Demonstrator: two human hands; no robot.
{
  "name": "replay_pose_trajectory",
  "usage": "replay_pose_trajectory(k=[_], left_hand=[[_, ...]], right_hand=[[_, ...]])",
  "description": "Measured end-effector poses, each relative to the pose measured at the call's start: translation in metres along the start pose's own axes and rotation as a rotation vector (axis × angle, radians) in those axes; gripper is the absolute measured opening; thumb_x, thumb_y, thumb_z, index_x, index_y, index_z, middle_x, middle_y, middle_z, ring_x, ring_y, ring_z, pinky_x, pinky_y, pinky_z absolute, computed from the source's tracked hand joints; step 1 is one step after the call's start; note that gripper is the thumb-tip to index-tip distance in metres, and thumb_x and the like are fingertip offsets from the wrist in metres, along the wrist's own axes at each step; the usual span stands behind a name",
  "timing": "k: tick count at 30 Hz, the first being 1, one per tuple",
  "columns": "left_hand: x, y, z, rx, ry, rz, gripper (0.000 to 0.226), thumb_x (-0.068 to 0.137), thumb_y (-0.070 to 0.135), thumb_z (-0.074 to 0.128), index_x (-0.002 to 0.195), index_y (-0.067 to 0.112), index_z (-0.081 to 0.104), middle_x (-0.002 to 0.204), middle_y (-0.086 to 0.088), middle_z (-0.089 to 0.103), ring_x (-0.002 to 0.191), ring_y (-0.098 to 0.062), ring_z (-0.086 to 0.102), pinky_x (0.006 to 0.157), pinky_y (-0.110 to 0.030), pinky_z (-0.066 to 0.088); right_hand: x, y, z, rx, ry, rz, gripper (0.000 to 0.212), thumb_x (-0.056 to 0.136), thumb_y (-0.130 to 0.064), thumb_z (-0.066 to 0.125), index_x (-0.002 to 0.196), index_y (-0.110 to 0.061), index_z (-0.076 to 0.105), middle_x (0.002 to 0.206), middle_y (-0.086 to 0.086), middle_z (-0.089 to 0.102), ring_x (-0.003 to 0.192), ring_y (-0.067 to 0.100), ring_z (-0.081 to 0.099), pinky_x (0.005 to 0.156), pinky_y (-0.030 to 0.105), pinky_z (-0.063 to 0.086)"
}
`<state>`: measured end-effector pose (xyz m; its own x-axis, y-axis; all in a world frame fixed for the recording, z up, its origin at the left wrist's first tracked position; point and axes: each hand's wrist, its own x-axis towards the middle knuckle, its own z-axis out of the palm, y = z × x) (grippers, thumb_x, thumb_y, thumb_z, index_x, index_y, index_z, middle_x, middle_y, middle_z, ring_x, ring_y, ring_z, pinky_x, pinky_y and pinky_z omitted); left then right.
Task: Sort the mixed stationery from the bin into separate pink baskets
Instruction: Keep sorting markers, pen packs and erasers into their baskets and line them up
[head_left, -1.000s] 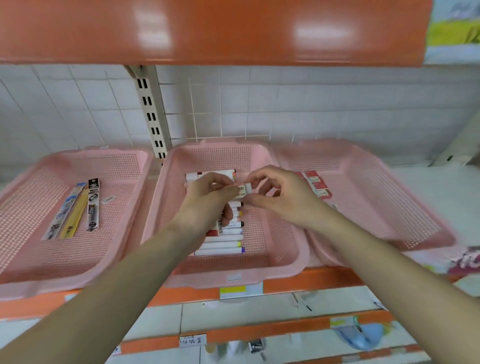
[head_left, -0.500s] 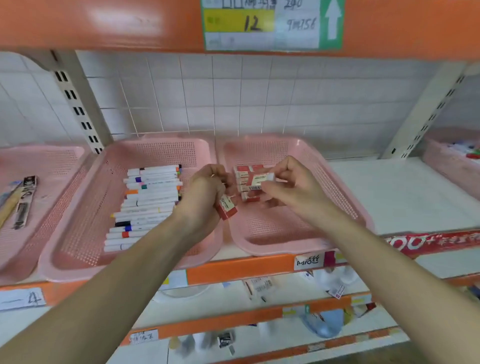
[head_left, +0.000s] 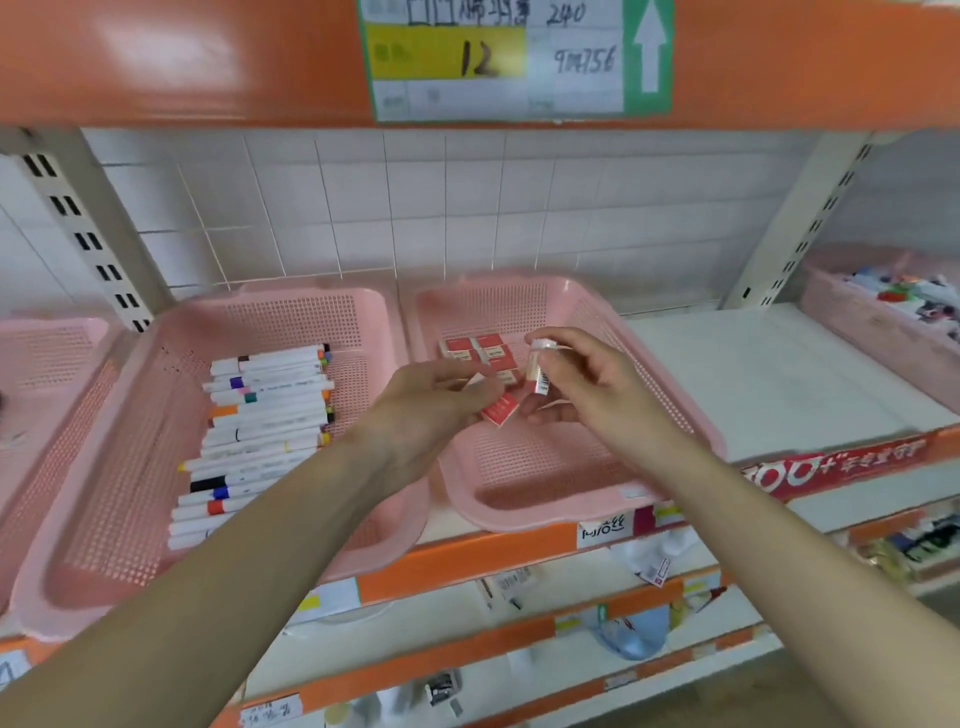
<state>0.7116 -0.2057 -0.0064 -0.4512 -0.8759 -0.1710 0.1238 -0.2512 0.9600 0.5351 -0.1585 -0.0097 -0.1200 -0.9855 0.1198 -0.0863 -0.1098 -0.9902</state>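
Over the right pink basket (head_left: 587, 499), my left hand (head_left: 431, 410) pinches a small red eraser box (head_left: 500, 409) between thumb and fingers. My right hand (head_left: 587, 384) pinches a second eraser box (head_left: 537, 366), held upright so its white barcode side shows. Several red eraser boxes (head_left: 478, 351) lie at the back of that basket. The middle pink basket (head_left: 124, 519) holds a row of several white markers (head_left: 260, 436) with coloured caps.
A third pink basket (head_left: 47, 353) shows at the far left edge. The bin of mixed stationery (head_left: 893, 306) stands on the white shelf (head_left: 769, 374) at far right. An orange shelf (head_left: 208, 62) with a label hangs overhead; lower shelves carry loose items.
The view has swung right from the marker basket to the eraser basket. Both hands moved over the eraser basket, and my right hand turned its box upright.
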Motion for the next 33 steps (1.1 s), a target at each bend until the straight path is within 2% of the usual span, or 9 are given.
replay_pose_trajectory(k=[4, 7, 9, 13, 18, 21, 25, 30, 33], left_hand=[[0.014, 0.004, -0.01, 0.102, -0.051, -0.009, 0.009, 0.088, 0.008, 0.071, 0.096, 0.007, 0.075, 0.095, -0.012, 0.076, 0.091, -0.021, 0.073, 0.082, -0.025, 0.058], [0.021, 0.008, -0.014, 0.129, -0.053, -0.01, 0.004, 0.086, 0.01, 0.074, 0.089, 0.012, 0.076, 0.086, -0.01, 0.075, 0.072, -0.016, 0.07, 0.064, -0.019, 0.055], [0.027, 0.01, -0.015, 0.155, -0.047, 0.004, 0.004, 0.087, 0.008, 0.073, 0.086, 0.011, 0.077, 0.078, -0.008, 0.074, 0.062, -0.012, 0.064, 0.055, -0.016, 0.051], [0.035, 0.011, -0.013, 0.16, -0.073, 0.021, 0.007, 0.084, 0.003, 0.075, 0.089, 0.006, 0.077, 0.084, -0.006, 0.075, 0.074, -0.013, 0.067, 0.07, -0.02, 0.058], [0.047, 0.012, -0.012, 0.344, -0.063, 0.007, 0.039, 0.073, -0.006, 0.081, 0.109, 0.007, 0.075, 0.101, -0.002, 0.075, 0.085, -0.006, 0.069, 0.084, -0.02, 0.055], [0.053, 0.011, -0.005, 0.469, 0.017, 0.04, 0.036, 0.073, -0.001, 0.083, 0.105, 0.015, 0.076, 0.099, 0.004, 0.075, 0.084, -0.004, 0.068, 0.085, -0.022, 0.056], [0.062, 0.006, 0.014, 0.644, 0.126, 0.084, 0.022, 0.072, 0.013, 0.086, 0.087, 0.023, 0.073, 0.083, 0.004, 0.07, 0.071, -0.015, 0.068, 0.077, -0.032, 0.06], [0.078, 0.001, 0.033, 1.086, 0.17, 0.16, 0.024, 0.076, 0.031, 0.086, 0.094, 0.03, 0.07, 0.092, 0.017, 0.06, 0.082, -0.003, 0.056, 0.062, -0.009, 0.039], [0.092, -0.008, 0.04, 1.222, 0.18, 0.179, 0.024, 0.081, 0.028, 0.081, 0.103, 0.023, 0.074, 0.093, 0.01, 0.06, 0.088, -0.011, 0.054, 0.069, -0.017, 0.034]], right_hand=[[0.005, 0.001, -0.007, -0.144, -0.011, -0.026, 0.034, 0.1, -0.006, 0.052, 0.125, -0.028, 0.058, 0.095, 0.007, 0.063, 0.082, 0.022, 0.07, 0.07, 0.028, 0.058], [0.01, 0.002, -0.008, -0.262, 0.031, -0.033, 0.041, 0.096, -0.003, 0.057, 0.133, -0.02, 0.053, 0.09, -0.002, 0.056, 0.074, 0.009, 0.065, 0.064, 0.018, 0.052], [0.014, 0.005, -0.009, -0.344, 0.061, -0.018, 0.04, 0.094, -0.004, 0.059, 0.133, -0.013, 0.054, 0.092, -0.001, 0.059, 0.073, 0.011, 0.067, 0.061, 0.018, 0.049], [0.026, 0.011, -0.02, -0.549, 0.122, -0.014, 0.029, 0.094, -0.011, 0.064, 0.122, -0.005, 0.063, 0.095, -0.005, 0.064, 0.074, 0.014, 0.068, 0.063, 0.017, 0.047], [0.051, 0.01, -0.032, -0.745, 0.084, -0.053, 0.029, 0.092, -0.014, 0.067, 0.121, -0.015, 0.066, 0.102, -0.009, 0.064, 0.085, 0.013, 0.065, 0.081, 0.019, 0.047], [0.07, 0.012, -0.042, -0.797, 0.038, -0.105, 0.031, 0.093, -0.013, 0.066, 0.123, -0.016, 0.066, 0.113, -0.004, 0.064, 0.092, 0.014, 0.064, 0.084, 0.015, 0.044], [0.091, 0.02, -0.059, -0.862, -0.052, -0.165, 0.031, 0.091, -0.011, 0.068, 0.122, -0.013, 0.066, 0.113, 0.001, 0.063, 0.089, 0.011, 0.06, 0.072, -0.002, 0.037], [0.12, 0.027, -0.079, -0.939, -0.12, -0.226, 0.027, 0.087, -0.014, 0.072, 0.114, -0.013, 0.069, 0.105, 0.002, 0.063, 0.089, 0.016, 0.059, 0.078, 0.018, 0.04], [0.136, 0.034, -0.085, -0.983, -0.14, -0.265, 0.025, 0.085, -0.014, 0.073, 0.11, -0.013, 0.071, 0.102, 0.002, 0.064, 0.085, 0.014, 0.056, 0.076, 0.019, 0.037]])
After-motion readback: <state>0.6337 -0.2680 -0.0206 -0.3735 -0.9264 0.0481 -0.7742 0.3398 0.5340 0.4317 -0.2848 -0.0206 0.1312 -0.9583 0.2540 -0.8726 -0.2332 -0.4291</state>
